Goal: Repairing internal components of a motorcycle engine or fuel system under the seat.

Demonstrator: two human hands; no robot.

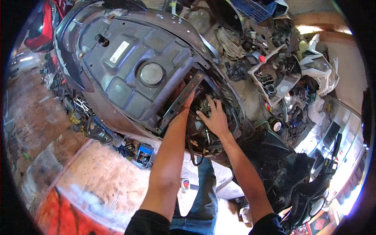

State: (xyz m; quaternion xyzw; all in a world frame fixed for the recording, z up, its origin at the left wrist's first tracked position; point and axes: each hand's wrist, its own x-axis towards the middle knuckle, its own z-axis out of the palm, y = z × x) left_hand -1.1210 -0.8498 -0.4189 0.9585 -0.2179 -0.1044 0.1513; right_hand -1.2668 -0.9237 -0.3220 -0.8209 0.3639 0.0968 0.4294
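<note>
A scooter with its seat off lies under my arms, its dark fuel tank (127, 92) and round cap (151, 73) bare. My left hand (189, 101) reaches down beside a rusty metal crossbar (181, 100) into the engine opening; its fingers are hidden there. Over the same opening, my right hand (216, 120) has its thumb and fingers spread against dark engine parts, with nothing visible in its grasp. Just below that hand a thin shiny metal rod (207, 135) stands among the parts. A black hose (191, 152) loops down at the opening's near edge.
A pale plastic basket (290, 81) full of greasy parts stands at the right, near white body panels (320, 72). Wrenches (81, 104) and loose parts line the scooter's left side. The handlebar (333, 154) juts out at right. A blue crate (254, 9) sits at the back.
</note>
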